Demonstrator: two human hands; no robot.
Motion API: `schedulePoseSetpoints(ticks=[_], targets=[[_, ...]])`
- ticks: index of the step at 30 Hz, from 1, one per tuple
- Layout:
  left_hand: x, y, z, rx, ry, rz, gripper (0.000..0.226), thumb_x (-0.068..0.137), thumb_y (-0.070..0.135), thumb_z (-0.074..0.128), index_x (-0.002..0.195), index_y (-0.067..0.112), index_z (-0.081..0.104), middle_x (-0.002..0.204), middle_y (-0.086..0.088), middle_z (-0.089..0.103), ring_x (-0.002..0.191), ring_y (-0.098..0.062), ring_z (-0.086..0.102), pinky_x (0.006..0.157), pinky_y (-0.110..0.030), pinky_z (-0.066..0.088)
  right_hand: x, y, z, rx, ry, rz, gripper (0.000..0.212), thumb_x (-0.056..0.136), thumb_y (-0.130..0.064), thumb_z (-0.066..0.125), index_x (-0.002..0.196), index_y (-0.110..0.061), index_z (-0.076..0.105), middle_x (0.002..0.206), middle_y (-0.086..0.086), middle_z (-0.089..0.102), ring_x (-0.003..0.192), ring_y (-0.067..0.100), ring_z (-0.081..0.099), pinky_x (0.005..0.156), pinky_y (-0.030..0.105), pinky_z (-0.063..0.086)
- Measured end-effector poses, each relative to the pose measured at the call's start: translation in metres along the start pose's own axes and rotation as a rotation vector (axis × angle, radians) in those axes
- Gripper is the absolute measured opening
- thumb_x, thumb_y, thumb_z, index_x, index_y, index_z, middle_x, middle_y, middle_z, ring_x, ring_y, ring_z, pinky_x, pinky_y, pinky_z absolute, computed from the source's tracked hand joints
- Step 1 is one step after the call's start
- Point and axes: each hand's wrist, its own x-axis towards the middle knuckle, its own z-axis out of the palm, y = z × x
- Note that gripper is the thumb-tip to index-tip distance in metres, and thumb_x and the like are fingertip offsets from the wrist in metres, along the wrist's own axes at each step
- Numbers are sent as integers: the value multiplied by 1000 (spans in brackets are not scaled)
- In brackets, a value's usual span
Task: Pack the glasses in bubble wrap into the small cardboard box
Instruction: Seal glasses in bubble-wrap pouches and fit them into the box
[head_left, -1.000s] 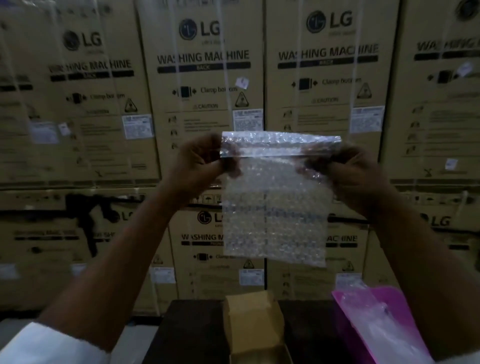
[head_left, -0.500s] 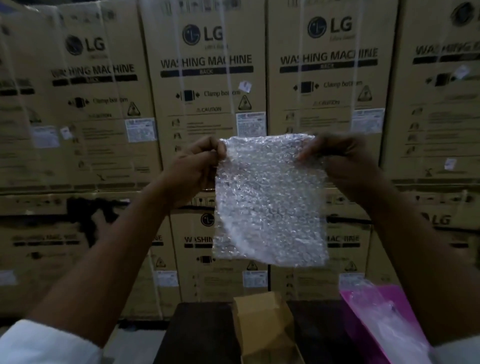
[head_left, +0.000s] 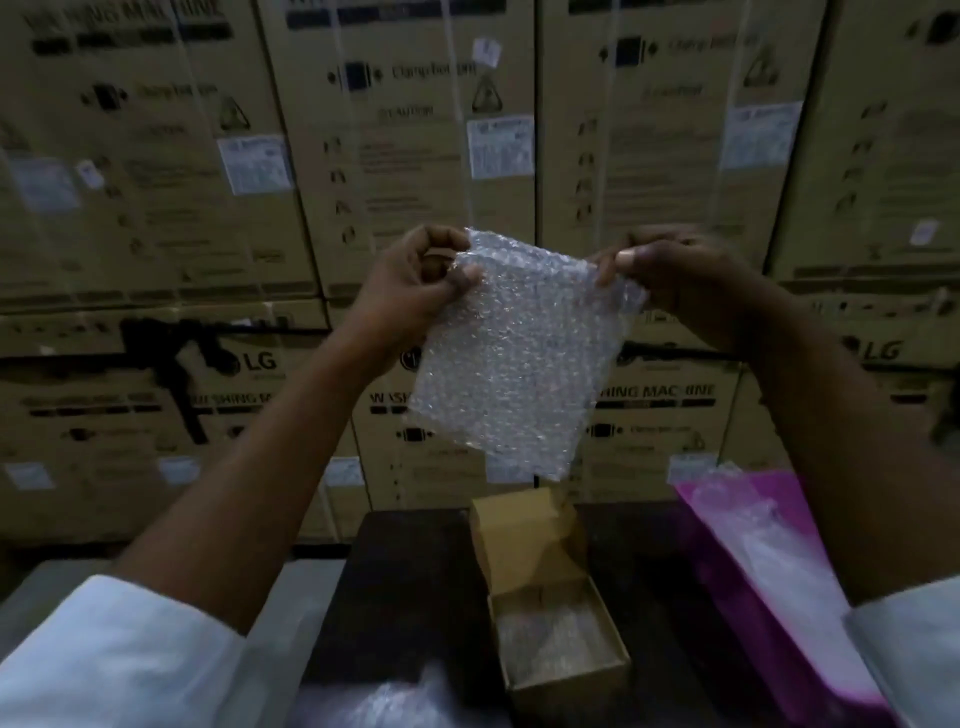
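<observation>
I hold a clear bubble wrap pouch up in the air in front of me, tilted with its lower edge hanging free. My left hand pinches its top left corner. My right hand pinches its top right corner. Below, on a dark table, stands the small cardboard box with its lid flipped up and back. Something pale and bubbly lies inside the box. No glasses are visible; whether the pouch holds any I cannot tell.
A pink plastic bag with clear wrap on it lies right of the box. More bubble wrap sits at the table's near edge. A wall of stacked washing machine cartons stands behind the table.
The view has dropped, showing the box's inside. The pouch's folded top strip has gone and the pouch now hangs tilted, with my hands lower and closer to its corners.
</observation>
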Motion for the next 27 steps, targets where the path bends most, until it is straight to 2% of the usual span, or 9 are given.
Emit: schedulePoseSetpoints(ticks=[3,6,9,12,14,17,21,24,27], targets=[[-3,-16,4,128,-201,31,17,90,14,64,105,19,59,99,-4,66,90,-16,65,76,-29,55,-4,16,5,109,0,128,40,77,-40,74,108,-25,54,123,10,63,106,25,66,89,49,52],[-5,-21,16,212,-314,16,25,90,15,63,114,15,57,105,-6,65,93,-21,66,80,-36,56,-6,23,21,-17,-112,275,72,73,-36,78,135,-32,42,123,10,59,106,26,64,82,42,55],[-4,-28,25,158,-378,-71,46,86,19,67,129,20,51,112,-9,66,100,-26,66,83,-42,57,-7,33,41,-13,-105,318,43,83,-12,66,124,-17,54,112,13,66,98,24,66,81,36,57],[-7,-48,12,22,-497,-290,69,78,20,73,140,24,41,132,-6,57,114,-22,61,93,-38,54,-10,46,42,58,92,265,21,89,-4,59,109,-9,61,99,9,68,85,15,68,70,26,55],[-16,-65,2,12,-599,-413,52,79,13,72,127,12,53,116,-5,66,104,-23,65,88,-33,55,-15,56,36,135,197,280,22,89,-4,60,111,-8,60,99,6,69,82,12,68,67,23,53],[-33,-93,0,-115,-450,-502,27,77,12,68,103,8,62,96,-2,70,91,-21,65,76,-30,56,-24,72,33,215,283,325,25,88,-5,62,112,-13,59,106,7,68,90,15,66,70,26,53],[-50,-118,11,-471,-89,-509,47,79,12,68,123,11,53,97,-5,60,78,-15,54,61,-23,54,-37,94,42,231,389,316,42,86,0,63,124,-15,51,111,6,63,95,16,65,72,25,54],[-64,-130,25,-364,108,-469,55,81,-3,66,127,21,47,113,-11,61,89,-18,63,61,-25,55,-50,110,54,36,446,292,56,87,-1,63,130,-30,43,110,-1,59,96,13,62,71,26,56],[-85,-141,39,-183,84,-371,61,82,-7,65,130,27,46,121,-8,56,102,-22,64,78,-36,59,-64,126,65,-157,436,296,61,87,-5,64,130,-40,38,123,-2,53,93,17,63,68,34,59]])
